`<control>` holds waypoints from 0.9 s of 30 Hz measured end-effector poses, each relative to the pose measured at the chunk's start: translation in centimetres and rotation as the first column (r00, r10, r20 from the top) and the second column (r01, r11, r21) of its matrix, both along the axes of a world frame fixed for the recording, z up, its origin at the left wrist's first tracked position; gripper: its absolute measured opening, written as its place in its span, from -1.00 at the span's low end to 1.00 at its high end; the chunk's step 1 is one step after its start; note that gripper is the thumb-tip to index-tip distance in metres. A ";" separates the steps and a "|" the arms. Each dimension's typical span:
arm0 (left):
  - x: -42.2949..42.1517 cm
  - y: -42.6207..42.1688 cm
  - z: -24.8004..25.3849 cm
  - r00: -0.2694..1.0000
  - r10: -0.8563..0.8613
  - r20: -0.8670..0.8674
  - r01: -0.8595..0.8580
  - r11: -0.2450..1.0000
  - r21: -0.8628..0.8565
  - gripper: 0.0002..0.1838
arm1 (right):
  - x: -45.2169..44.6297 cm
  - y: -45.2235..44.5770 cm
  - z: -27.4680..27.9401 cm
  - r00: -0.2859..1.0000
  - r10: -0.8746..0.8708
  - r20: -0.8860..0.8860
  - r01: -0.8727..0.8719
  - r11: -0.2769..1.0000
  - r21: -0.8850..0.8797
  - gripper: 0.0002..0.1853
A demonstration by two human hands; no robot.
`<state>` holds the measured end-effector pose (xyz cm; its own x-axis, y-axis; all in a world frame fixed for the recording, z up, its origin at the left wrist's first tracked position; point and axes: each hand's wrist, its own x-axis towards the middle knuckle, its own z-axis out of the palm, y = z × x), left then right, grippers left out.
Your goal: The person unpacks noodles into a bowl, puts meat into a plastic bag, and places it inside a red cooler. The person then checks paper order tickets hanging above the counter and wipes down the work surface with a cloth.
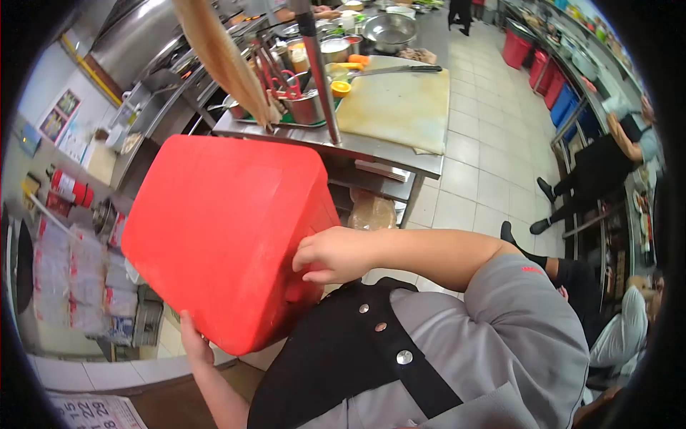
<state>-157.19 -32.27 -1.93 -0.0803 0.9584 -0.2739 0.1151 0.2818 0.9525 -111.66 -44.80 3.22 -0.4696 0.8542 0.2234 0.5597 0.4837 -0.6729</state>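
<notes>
A large red plastic box (pixel 221 229), with rounded corners, is tilted in front of my body and takes up the left middle of the view. My right hand (pixel 334 255) is curled at its right side, fingers bent over the edge of a recess there. Low on the near left corner, my left hand (pixel 196 342) grips the box; part of its fingers is hidden behind it. The broad smooth face of the box points up toward me, and its inside does not show.
A steel worktable (pixel 421 166) stands ahead, carrying a cutting board (pixel 400 107), a knife (pixel 407 70), a cut orange (pixel 341 89) and a utensil pot (pixel 306 107). A metal post (pixel 318 64) rises beside the box. People stand at the right; red bins (pixel 516 46) line the aisle.
</notes>
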 end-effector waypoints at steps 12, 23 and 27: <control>7.4 12.9 10.7 0.947 -0.158 -0.281 0.290 0.800 0.525 -0.44 | 4.0 -13.1 -9.9 0.876 -0.411 0.253 0.480 0.681 -0.553 -0.65; 37.4 3.1 9.7 0.278 -0.312 -0.908 0.956 0.178 0.232 -0.39 | 13.0 -21.2 -7.5 0.720 -0.654 0.233 0.688 0.625 -0.369 -0.63; 43.5 -1.7 11.8 0.291 -0.486 -0.824 0.947 0.266 0.177 -0.40 | 17.4 -26.8 -8.5 0.636 -0.743 0.207 0.751 0.533 -0.391 -0.68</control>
<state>-113.74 -34.00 9.90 0.8482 0.5222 0.0886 0.4274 -0.7736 0.4679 -94.27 -71.62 -5.33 0.3826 0.8947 -0.2306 0.5979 -0.4300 -0.6764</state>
